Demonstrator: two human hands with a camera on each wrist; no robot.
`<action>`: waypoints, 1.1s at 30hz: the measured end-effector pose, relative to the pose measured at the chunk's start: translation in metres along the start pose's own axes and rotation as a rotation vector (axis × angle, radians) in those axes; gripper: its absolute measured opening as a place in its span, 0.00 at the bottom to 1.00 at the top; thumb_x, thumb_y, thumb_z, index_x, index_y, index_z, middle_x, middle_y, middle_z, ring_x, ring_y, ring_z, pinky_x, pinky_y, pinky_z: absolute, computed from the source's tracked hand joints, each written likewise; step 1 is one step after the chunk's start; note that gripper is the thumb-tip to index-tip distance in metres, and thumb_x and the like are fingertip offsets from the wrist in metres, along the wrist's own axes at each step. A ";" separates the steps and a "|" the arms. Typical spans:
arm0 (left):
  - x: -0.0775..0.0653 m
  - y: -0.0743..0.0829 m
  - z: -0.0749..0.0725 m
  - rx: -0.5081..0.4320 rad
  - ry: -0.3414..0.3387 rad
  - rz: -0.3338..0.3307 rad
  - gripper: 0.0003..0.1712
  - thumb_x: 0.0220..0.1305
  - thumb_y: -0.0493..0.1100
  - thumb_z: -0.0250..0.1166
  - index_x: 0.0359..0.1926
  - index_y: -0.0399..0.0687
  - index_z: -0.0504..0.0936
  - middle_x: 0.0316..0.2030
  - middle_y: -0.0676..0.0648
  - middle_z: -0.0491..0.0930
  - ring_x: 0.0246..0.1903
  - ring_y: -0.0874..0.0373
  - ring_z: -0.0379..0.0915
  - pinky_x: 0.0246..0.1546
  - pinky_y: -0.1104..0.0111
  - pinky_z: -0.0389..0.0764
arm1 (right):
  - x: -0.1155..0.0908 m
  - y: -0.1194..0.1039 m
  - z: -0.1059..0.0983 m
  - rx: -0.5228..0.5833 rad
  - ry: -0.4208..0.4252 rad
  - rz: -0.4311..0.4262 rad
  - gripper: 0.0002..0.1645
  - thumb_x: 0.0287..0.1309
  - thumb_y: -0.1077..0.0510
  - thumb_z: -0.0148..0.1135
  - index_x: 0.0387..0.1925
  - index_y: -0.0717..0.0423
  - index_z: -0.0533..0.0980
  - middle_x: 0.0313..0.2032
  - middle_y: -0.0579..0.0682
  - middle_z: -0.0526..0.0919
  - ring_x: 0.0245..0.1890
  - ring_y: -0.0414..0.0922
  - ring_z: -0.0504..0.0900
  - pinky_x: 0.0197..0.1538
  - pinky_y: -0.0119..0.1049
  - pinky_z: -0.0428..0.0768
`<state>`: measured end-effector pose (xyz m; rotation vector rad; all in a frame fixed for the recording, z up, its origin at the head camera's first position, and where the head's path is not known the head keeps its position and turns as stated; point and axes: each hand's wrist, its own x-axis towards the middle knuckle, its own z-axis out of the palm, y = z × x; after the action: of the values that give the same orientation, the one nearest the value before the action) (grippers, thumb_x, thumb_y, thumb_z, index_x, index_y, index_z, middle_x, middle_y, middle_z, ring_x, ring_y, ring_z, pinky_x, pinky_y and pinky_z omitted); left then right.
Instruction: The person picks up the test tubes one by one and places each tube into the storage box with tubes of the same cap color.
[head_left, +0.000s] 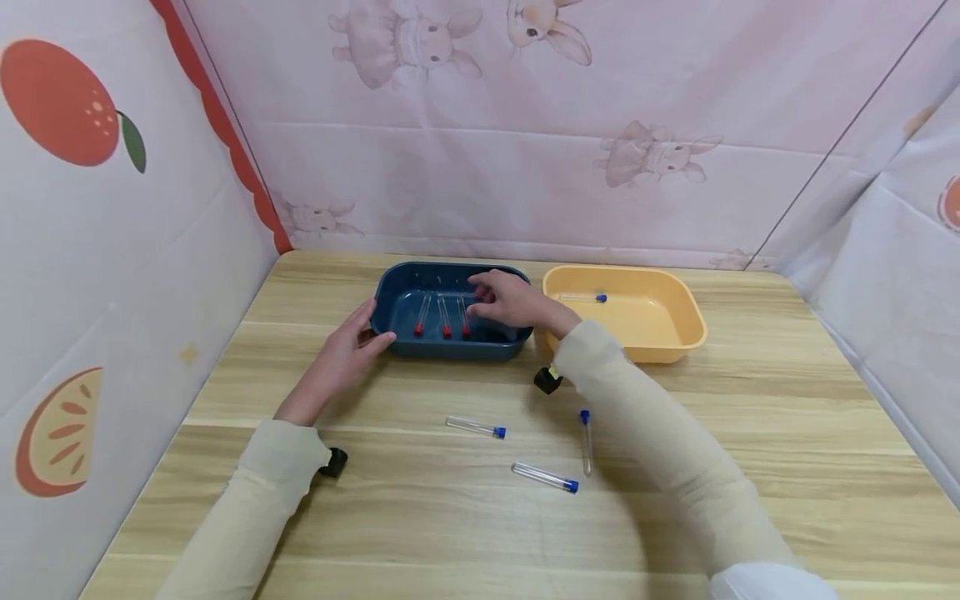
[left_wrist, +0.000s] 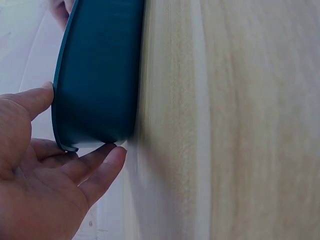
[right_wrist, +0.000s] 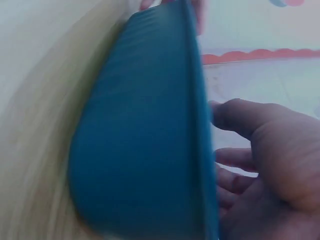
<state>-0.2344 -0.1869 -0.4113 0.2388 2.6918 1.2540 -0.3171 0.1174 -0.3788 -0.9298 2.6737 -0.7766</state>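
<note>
A dark blue plastic tub (head_left: 461,351) stands at the back of the table with three red-capped test tubes (head_left: 444,318) lying in it. My left hand (head_left: 339,357) rests against the tub's left end. In the left wrist view its thumb is at the rim and its extended fingers touch the end wall. Over the right half of the same tub hovers my right hand (head_left: 508,300), thumb apart from loosely bent fingers, with nothing seen between them. The right wrist view has the tub's wall (right_wrist: 140,125) hiding part of the space beyond that hand's fingertips.
To the right of the blue tub stands a yellow tub (head_left: 663,354) holding one blue-capped tube (head_left: 583,297). Three more lie on the wooden table: one left (head_left: 476,427), a front tube (head_left: 545,477) and an upright-pointing tube (head_left: 587,443) near the right sleeve. Printed cloth walls enclose the table.
</note>
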 end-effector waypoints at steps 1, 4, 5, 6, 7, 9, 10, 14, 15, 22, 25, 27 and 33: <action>0.000 0.000 0.000 0.001 -0.002 -0.001 0.45 0.80 0.53 0.56 0.83 0.44 0.42 0.82 0.41 0.40 0.77 0.39 0.51 0.74 0.48 0.59 | -0.004 0.000 -0.002 0.033 0.026 -0.002 0.35 0.73 0.53 0.63 0.72 0.68 0.67 0.56 0.60 0.82 0.54 0.51 0.81 0.59 0.45 0.80; -0.001 0.001 0.000 0.002 -0.007 -0.006 0.45 0.80 0.52 0.56 0.83 0.44 0.41 0.82 0.41 0.39 0.77 0.39 0.51 0.74 0.48 0.58 | -0.017 -0.001 -0.008 0.126 0.090 0.019 0.33 0.73 0.54 0.63 0.71 0.66 0.69 0.57 0.59 0.82 0.55 0.52 0.80 0.61 0.46 0.79; -0.001 0.001 0.000 0.001 -0.010 -0.006 0.45 0.80 0.53 0.56 0.83 0.44 0.41 0.82 0.41 0.39 0.77 0.39 0.50 0.74 0.48 0.58 | -0.022 -0.001 -0.010 0.158 0.109 0.034 0.32 0.73 0.54 0.63 0.71 0.65 0.70 0.57 0.59 0.82 0.56 0.52 0.80 0.61 0.46 0.79; -0.001 0.001 0.000 0.002 -0.010 -0.006 0.45 0.80 0.53 0.56 0.83 0.44 0.41 0.82 0.41 0.39 0.77 0.39 0.50 0.74 0.48 0.58 | -0.026 -0.001 -0.012 0.188 0.125 0.046 0.31 0.74 0.54 0.62 0.71 0.64 0.70 0.58 0.58 0.81 0.56 0.52 0.79 0.62 0.47 0.79; -0.001 0.002 -0.001 -0.001 -0.011 -0.005 0.45 0.80 0.53 0.56 0.83 0.44 0.41 0.82 0.41 0.39 0.77 0.40 0.50 0.74 0.48 0.58 | -0.031 -0.002 -0.014 0.213 0.140 0.054 0.31 0.74 0.54 0.62 0.71 0.63 0.70 0.58 0.58 0.81 0.56 0.52 0.79 0.62 0.47 0.79; -0.001 0.002 -0.001 0.001 -0.009 -0.003 0.45 0.80 0.53 0.56 0.83 0.44 0.41 0.82 0.41 0.39 0.77 0.40 0.50 0.74 0.48 0.58 | -0.039 -0.001 -0.019 0.255 0.167 0.061 0.30 0.74 0.54 0.61 0.71 0.62 0.71 0.59 0.60 0.81 0.56 0.52 0.79 0.62 0.48 0.79; -0.001 0.002 -0.001 0.002 -0.008 -0.002 0.45 0.80 0.53 0.56 0.83 0.44 0.41 0.82 0.41 0.39 0.77 0.40 0.50 0.74 0.48 0.58 | -0.043 -0.001 -0.021 0.273 0.180 0.061 0.29 0.74 0.54 0.61 0.71 0.62 0.71 0.60 0.60 0.81 0.56 0.52 0.79 0.61 0.48 0.79; -0.001 0.001 0.000 0.006 -0.007 -0.011 0.46 0.80 0.54 0.56 0.83 0.45 0.41 0.82 0.41 0.40 0.77 0.40 0.50 0.74 0.48 0.58 | -0.056 0.002 -0.029 0.316 0.223 0.051 0.29 0.75 0.55 0.60 0.71 0.63 0.71 0.62 0.62 0.79 0.57 0.53 0.78 0.61 0.50 0.79; -0.001 0.001 0.000 0.005 -0.010 -0.012 0.46 0.80 0.55 0.56 0.83 0.45 0.41 0.82 0.41 0.39 0.77 0.40 0.50 0.74 0.48 0.57 | -0.059 0.004 -0.031 0.323 0.232 0.050 0.28 0.75 0.55 0.59 0.70 0.63 0.71 0.62 0.62 0.79 0.57 0.54 0.78 0.62 0.51 0.79; 0.000 0.001 -0.002 0.014 -0.008 -0.010 0.48 0.79 0.60 0.55 0.83 0.46 0.41 0.82 0.42 0.39 0.77 0.41 0.50 0.74 0.49 0.58 | -0.083 0.011 -0.042 0.340 0.290 0.072 0.29 0.76 0.55 0.60 0.71 0.63 0.71 0.61 0.62 0.80 0.58 0.54 0.79 0.63 0.53 0.77; 0.000 0.001 -0.003 0.018 -0.011 -0.005 0.49 0.78 0.61 0.54 0.83 0.46 0.40 0.82 0.42 0.39 0.78 0.41 0.49 0.74 0.48 0.58 | -0.094 0.014 -0.045 0.344 0.309 0.096 0.28 0.75 0.55 0.60 0.70 0.63 0.71 0.61 0.61 0.80 0.58 0.54 0.78 0.62 0.52 0.77; 0.000 0.001 -0.003 0.018 -0.014 -0.008 0.50 0.78 0.63 0.54 0.83 0.46 0.40 0.82 0.43 0.39 0.78 0.41 0.49 0.74 0.48 0.57 | -0.101 0.016 -0.047 0.343 0.319 0.116 0.28 0.75 0.55 0.60 0.70 0.63 0.71 0.62 0.61 0.79 0.59 0.54 0.78 0.62 0.52 0.76; 0.000 0.001 -0.003 0.019 -0.019 -0.006 0.50 0.77 0.63 0.54 0.83 0.47 0.40 0.83 0.43 0.38 0.78 0.42 0.47 0.75 0.48 0.56 | -0.127 0.023 -0.055 0.327 0.336 0.161 0.30 0.76 0.52 0.60 0.71 0.63 0.71 0.62 0.63 0.78 0.59 0.54 0.78 0.62 0.49 0.76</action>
<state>-0.2353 -0.1885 -0.4085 0.2433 2.6881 1.2187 -0.2493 0.2351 -0.3421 -0.5357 2.7217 -1.3819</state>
